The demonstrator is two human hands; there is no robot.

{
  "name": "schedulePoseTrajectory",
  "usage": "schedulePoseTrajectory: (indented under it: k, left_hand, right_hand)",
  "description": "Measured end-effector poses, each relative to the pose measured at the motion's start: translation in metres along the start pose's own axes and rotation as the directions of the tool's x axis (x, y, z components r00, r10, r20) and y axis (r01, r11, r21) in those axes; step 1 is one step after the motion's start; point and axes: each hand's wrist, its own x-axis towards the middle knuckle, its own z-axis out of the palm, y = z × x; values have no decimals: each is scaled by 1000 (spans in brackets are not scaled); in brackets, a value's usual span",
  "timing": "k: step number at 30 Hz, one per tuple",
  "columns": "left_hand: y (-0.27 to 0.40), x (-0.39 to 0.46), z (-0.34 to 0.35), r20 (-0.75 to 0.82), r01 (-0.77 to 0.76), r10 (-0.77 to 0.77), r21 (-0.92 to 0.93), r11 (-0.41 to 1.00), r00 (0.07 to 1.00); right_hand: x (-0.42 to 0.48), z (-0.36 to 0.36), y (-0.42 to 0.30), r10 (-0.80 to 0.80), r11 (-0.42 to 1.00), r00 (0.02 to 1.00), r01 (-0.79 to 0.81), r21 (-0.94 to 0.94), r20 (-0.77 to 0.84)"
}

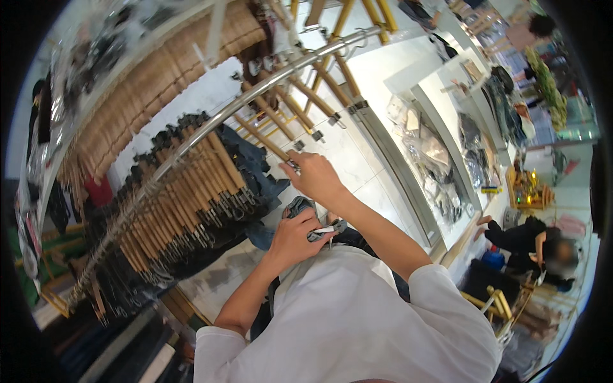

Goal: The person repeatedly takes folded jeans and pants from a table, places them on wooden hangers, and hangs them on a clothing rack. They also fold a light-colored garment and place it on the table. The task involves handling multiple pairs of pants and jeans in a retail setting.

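My left hand grips the gathered top of a blue-grey denim garment close to my white shirt. A small white tag or label shows beside its thumb. My right hand, a little farther out, has its fingers around the metal clip end of a wooden clip hanger. That hanger slants down from a chrome rail. Several bare wooden hangers hang farther along the same rail. On its nearer stretch, a dense row of wooden hangers carries dark denim garments.
A second rack of tan garments stands behind the rail. To the right, a white display counter holds plastic-wrapped clothing. A person in black bends near a gold-framed chair. The tiled floor shows between rail and counter.
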Motion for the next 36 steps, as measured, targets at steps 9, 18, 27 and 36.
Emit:
schedulePoseTrajectory:
  k: [9, 18, 27, 36]
  left_hand:
    - [20, 27, 21, 39, 5, 0, -136, 991, 999]
    - [81, 103, 73, 198, -73, 100, -138, 988, 975]
    - [144, 214, 102, 329, -76, 105, -99, 992, 939]
    - [145, 312, 156, 596, 89, -171, 165, 982, 785]
  right_hand:
    - [-100, -88, 75, -158, 774, 835, -228, 591, 528]
    - [-181, -109, 128, 124, 767, 939, -297, 569, 322]
    - [-249, -202, 248, 586, 608, 754, -165, 777, -298]
    - [-310, -324, 310, 619, 728, 562, -149, 669, -549]
